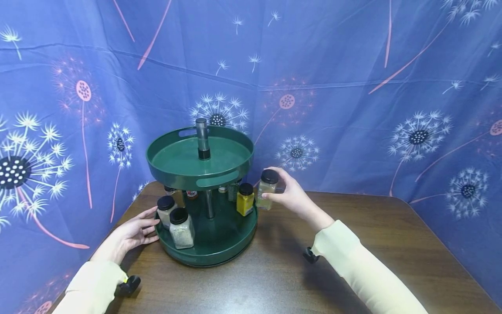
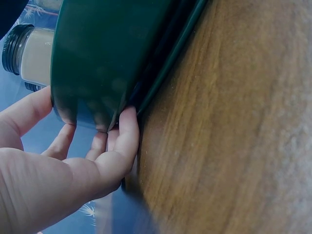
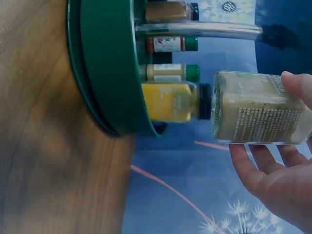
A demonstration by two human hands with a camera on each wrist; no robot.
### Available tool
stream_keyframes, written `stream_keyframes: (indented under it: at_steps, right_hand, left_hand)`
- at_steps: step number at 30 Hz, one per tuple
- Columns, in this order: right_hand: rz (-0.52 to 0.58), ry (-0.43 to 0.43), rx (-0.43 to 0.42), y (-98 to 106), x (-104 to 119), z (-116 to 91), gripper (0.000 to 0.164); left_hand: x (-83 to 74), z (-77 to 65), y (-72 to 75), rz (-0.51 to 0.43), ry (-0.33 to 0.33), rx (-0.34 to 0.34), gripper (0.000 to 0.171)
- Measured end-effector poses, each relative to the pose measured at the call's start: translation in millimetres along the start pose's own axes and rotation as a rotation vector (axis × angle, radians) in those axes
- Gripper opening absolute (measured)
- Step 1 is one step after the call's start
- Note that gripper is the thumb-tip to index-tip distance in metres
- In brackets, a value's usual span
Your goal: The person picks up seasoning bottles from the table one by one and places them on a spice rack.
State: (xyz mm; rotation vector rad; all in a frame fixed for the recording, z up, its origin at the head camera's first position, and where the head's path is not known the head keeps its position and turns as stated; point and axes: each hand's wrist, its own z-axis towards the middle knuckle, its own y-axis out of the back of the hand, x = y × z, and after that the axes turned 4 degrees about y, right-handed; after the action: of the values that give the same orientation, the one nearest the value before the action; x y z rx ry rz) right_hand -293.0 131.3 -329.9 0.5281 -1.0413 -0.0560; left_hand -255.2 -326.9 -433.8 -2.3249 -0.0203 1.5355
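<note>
In the head view my right hand [image 1: 292, 192] grips a square spice jar [image 1: 266, 188] with a black lid and pale yellowish contents. It is raised beside the right rim of a green two-tier turntable [image 1: 211, 255]. A yellow spice jar [image 1: 245, 203] stands on the lower tier just left of it. My left hand [image 1: 137, 230] touches the left outer wall of the lower tier with its fingertips, as the left wrist view also shows at the turntable's side wall [image 2: 97, 58]. Near those fingers stand two black-lidded jars, a pale one [image 1: 165, 209] and a front one [image 1: 182, 231].
The round upper tray [image 1: 176, 157] sits on a metal post [image 1: 202, 137] and partly covers the jars behind. Green-capped bottles [image 3: 168, 72] stand deeper on the lower tier. The turntable rests on a wooden table [image 1: 353, 226], with a blue patterned cloth [image 1: 337, 109] behind.
</note>
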Motion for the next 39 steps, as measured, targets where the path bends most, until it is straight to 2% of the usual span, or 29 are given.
stream_keyframes:
  at_steps: [3, 10, 16, 20, 28, 39]
  right_hand:
    - [0.03, -0.002, 0.025, -9, -1, 0, 0.069]
    - [0.024, 0.033, 0.08, -25, 23, -7, 0.066]
    - [0.018, 0.026, 0.109, -38, 25, -10, 0.066]
    - [-0.013, 0.018, 0.117, -45, 19, -9, 0.066]
    - [0.01, 0.06, 0.129, -63, -21, -2, 0.07]
    - [-0.022, 0.056, 0.13, -78, -31, -5, 0.069]
  left_hand:
    - [-0.1, 0.2, 0.5, 0.003, 0.003, 0.006, 0.036]
    - [-1.5, 0.0, -0.1, 0.005, 0.005, 0.0, 0.035]
    - [-1.2, 0.4, 1.1, 0.003, 0.005, -0.001, 0.034]
    - [-0.2, 0.4, 1.1, 0.02, 0.007, -0.004, 0.036]
    - [0.2, 0.4, 0.9, 0.017, 0.001, 0.003, 0.035]
    - [-0.2, -0.4, -0.4, 0.016, -0.001, -0.004, 0.036]
